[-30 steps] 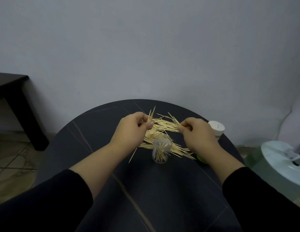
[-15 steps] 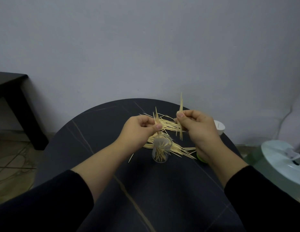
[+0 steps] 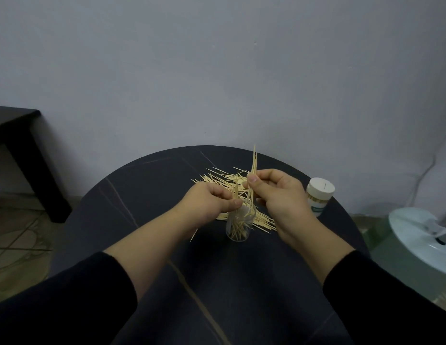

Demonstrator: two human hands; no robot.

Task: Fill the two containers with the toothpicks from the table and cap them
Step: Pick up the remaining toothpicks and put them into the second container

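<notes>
The left hand (image 3: 204, 202) and right hand (image 3: 281, 195) each pinch toothpicks (image 3: 253, 165) upright over the open jar (image 3: 238, 227), so they drop straight in.

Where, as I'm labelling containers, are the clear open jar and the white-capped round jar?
Clear open jar (image 3: 238, 230): head view, lower transparent wall.
White-capped round jar (image 3: 317, 188): head view, top of cap.

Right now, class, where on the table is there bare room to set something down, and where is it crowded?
Bare: the table left of the left hand, and the near strip this side of the open container. Crowded: the far middle, strewn with toothpicks, and the right edge by the capped container.
</notes>
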